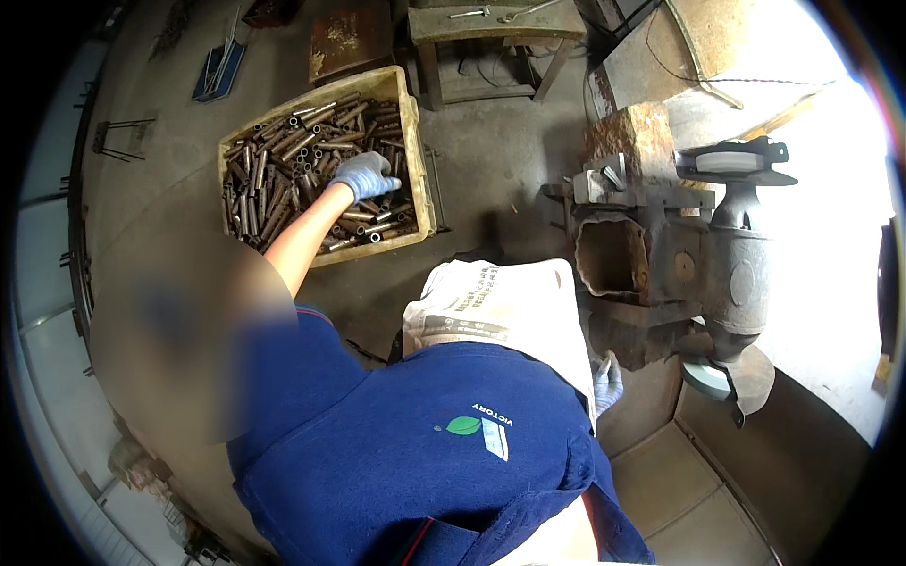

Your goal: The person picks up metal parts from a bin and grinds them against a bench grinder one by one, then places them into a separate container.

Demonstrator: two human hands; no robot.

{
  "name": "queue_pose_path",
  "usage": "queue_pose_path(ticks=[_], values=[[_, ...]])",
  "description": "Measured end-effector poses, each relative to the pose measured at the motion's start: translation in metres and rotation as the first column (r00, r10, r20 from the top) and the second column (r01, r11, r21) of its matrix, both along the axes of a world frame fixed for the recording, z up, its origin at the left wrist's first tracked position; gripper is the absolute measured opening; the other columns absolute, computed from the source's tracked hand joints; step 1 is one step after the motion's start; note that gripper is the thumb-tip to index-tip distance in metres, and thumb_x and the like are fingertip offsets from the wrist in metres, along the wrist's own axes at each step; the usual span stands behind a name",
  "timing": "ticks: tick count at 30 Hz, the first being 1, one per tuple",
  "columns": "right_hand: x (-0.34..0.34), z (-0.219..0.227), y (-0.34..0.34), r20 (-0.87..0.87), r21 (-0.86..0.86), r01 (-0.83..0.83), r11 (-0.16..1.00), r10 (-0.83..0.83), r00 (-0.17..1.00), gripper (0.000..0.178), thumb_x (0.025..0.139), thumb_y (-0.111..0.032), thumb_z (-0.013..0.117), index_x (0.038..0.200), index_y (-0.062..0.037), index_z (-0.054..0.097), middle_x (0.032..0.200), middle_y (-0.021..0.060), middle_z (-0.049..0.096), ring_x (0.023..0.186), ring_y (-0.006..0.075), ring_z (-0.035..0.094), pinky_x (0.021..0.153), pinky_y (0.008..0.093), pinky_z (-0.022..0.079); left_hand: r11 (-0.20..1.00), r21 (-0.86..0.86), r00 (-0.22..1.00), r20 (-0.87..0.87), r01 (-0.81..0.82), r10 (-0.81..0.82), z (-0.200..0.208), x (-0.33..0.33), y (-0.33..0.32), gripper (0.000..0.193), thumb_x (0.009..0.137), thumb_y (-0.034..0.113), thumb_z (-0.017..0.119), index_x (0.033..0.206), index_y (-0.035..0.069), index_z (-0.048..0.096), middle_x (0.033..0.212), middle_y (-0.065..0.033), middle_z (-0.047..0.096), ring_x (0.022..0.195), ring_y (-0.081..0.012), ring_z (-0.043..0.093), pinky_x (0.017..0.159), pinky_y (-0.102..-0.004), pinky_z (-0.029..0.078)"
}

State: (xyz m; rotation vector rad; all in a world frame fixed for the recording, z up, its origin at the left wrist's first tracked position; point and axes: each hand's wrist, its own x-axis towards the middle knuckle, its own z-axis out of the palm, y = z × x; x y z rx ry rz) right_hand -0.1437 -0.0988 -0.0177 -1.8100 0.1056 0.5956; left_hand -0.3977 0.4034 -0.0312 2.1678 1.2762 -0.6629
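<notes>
A worn yellowish crate at the far left holds a heap of short brown metal tubes. My left hand, in a blue and white glove, reaches over the crate onto the tubes. Its thumb and fingers are apart, and no tube shows in its grip; the fingertips are partly hidden. My right hand, gloved alike, is low beside the pale apron on my lap. Its fingers look loosely stretched, with nothing visible in them; the apron covers part of this hand.
A bench grinder with wheels at both ends stands on the right, beside a rusty hollow metal block. At the back are a small bench with wrenches on it and a brown box. A blue tray lies on the floor.
</notes>
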Motion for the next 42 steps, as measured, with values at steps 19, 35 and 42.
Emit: queue_pose_path(ticks=[19, 35, 42], values=[[-0.003, -0.012, -0.011, 0.106, -0.02, -0.049, 0.999, 0.051, 0.993, 0.025, 0.089, -0.011, 0.059, 0.107, 0.0058, 0.06, 0.092, 0.0089, 0.064, 0.075, 0.0127, 0.059, 0.071, 0.0246, 0.05, 0.93, 0.127, 0.876, 0.397, -0.346, 0.272, 0.006, -0.031, -0.02, 0.026, 0.077, 0.016, 0.058, 0.099, 0.006, 0.066, 0.088, -0.0108, 0.068, 0.074, -0.0217, 0.064, 0.073, -0.0316, 0.051], [0.02, 0.128, 0.059, 0.712, -0.046, -0.483, 0.874, 0.368, 0.598, 0.036, 0.067, -0.014, 0.073, 0.101, -0.0013, 0.066, 0.116, 0.019, 0.057, 0.105, 0.0315, 0.059, 0.09, 0.0351, 0.047, 0.379, -0.741, 0.665, 0.669, 0.555, 0.332, 0.12, 0.23, -0.196, 0.027, 0.085, 0.017, 0.059, 0.1, -0.006, 0.06, 0.079, -0.0129, 0.065, 0.061, -0.0143, 0.061, 0.055, -0.0236, 0.05], [0.001, 0.132, 0.036, 0.507, 0.223, -0.41, 0.884, 0.255, 0.824, 0.031, 0.072, -0.01, 0.069, 0.102, -0.0017, 0.066, 0.109, 0.0162, 0.061, 0.1, 0.0271, 0.06, 0.088, 0.0342, 0.047, 0.321, -0.685, 0.678, 0.719, 0.655, 0.152, 0.125, 0.293, -0.244, 0.028, 0.086, 0.02, 0.059, 0.102, -0.003, 0.06, 0.071, -0.0052, 0.063, 0.053, -0.0079, 0.056, 0.053, -0.0197, 0.046]])
